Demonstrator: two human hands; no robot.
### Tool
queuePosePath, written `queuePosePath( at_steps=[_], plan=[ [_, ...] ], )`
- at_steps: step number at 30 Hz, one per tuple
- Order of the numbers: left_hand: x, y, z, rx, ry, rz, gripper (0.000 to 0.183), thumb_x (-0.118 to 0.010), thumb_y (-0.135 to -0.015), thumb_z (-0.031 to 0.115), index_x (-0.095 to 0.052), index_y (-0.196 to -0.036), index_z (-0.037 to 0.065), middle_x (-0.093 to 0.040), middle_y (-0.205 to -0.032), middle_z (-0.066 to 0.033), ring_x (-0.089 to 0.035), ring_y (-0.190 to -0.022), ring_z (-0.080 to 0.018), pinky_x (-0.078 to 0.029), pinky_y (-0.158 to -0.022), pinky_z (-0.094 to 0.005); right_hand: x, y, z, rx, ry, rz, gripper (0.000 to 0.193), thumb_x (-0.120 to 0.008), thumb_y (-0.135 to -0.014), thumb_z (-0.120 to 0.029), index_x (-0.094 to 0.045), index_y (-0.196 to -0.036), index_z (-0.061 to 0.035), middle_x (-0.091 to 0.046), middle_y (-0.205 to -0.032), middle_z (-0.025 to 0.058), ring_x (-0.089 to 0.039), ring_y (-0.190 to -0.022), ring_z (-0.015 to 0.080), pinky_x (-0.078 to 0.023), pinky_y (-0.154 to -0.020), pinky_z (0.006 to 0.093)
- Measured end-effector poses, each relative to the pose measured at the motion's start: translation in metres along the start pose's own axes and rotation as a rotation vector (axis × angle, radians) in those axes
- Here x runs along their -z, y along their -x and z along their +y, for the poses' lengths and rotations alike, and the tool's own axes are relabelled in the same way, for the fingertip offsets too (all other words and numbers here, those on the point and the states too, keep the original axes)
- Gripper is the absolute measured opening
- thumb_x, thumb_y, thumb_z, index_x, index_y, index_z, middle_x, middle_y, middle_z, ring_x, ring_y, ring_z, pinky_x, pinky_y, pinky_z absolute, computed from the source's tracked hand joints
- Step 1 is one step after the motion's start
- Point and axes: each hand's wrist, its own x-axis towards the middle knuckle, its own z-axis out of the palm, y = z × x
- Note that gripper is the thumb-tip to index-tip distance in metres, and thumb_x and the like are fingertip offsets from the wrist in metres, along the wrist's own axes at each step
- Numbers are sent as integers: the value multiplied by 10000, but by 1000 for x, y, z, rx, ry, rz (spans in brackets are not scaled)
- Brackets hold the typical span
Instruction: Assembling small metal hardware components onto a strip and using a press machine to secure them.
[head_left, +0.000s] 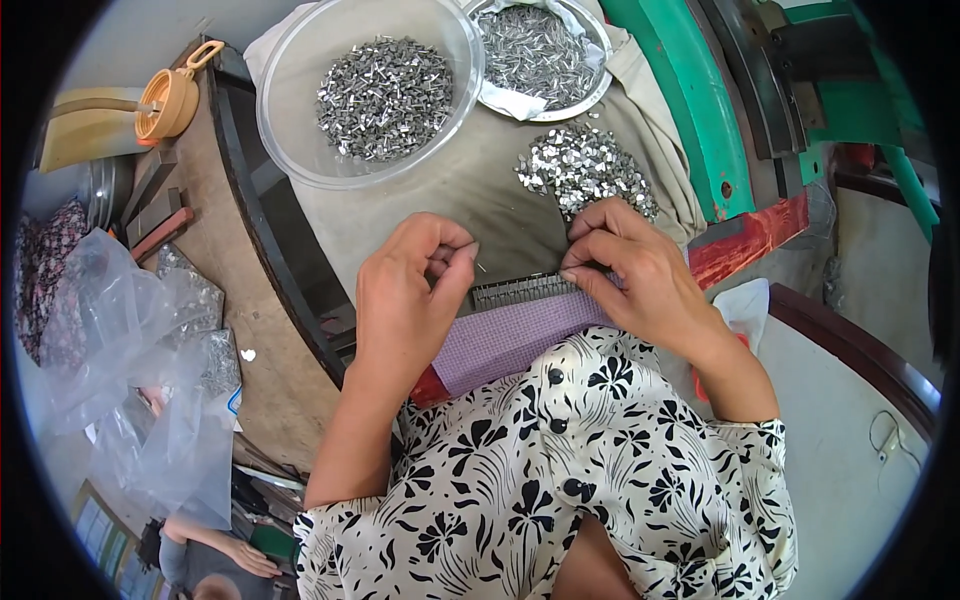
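My left hand (413, 285) is closed in a pinch just left of a narrow metal rack (522, 291) filled with a row of small upright metal pieces. A tiny thin metal pin (482, 267) shows beside its fingertips; whether they grip it is unclear. My right hand (632, 272) pinches at the rack's right end, and what lies between its fingertips is too small to make out. The rack rests at the far edge of a purple woven cloth (500, 345). Beyond my right hand lies a loose pile of small shiny metal pieces (585, 165).
A large clear plastic bowl (272, 130) of short metal pieces and a lined metal bowl (598, 85) of thin pins stand at the back. Green machinery (690, 110) borders the right. Plastic bags (150, 370) and an orange-lidded bottle (170, 105) lie left. Another person's arm (225, 545) shows lower left.
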Motion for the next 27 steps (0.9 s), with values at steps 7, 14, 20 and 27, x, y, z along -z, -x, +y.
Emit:
queuePosePath(
  at_steps=[7, 14, 20, 27],
  plan=[
    [-6, -4, 1, 85, 423, -39, 139, -671, -885, -22, -603, -1006, -16, -684, -875, -43, -649, -773, -82, -517, -700, -238, 0, -17, -9, 0, -194, 101, 158, -766, -815, -49, -746, -969, -15, -667, -923, 81, -654, -730, 172, -517, -632, 282],
    [-3, -8, 17, 178, 750, -102, 287, -644, -927, -27, -491, -1170, -33, -692, -883, -103, -692, -813, -135, -549, -700, -233, -12, -40, -14, -85, -643, 105, 115, -761, -847, -46, -751, -952, -1, -677, -846, 45, -631, -725, 76, -492, -623, 215],
    [-10, -9, 27, 175, 981, -149, 290, -665, -939, 28, -507, -1174, -34, -710, -870, -141, -719, -732, -191, -583, -610, -264, -8, -35, -11, -111, -1067, 81, 90, -704, -900, -6, -715, -976, 42, -695, -887, 62, -673, -802, 105, -555, -718, 224],
    [-18, -1, 33, 91, 788, 5, 292, -624, -978, 66, -519, -1222, -54, -709, -930, -136, -707, -854, -189, -565, -747, -283, 14, -17, -5, -116, -635, 146, 93, -710, -903, -50, -705, -930, 39, -686, -888, 60, -652, -843, 108, -541, -745, 278]
  ],
)
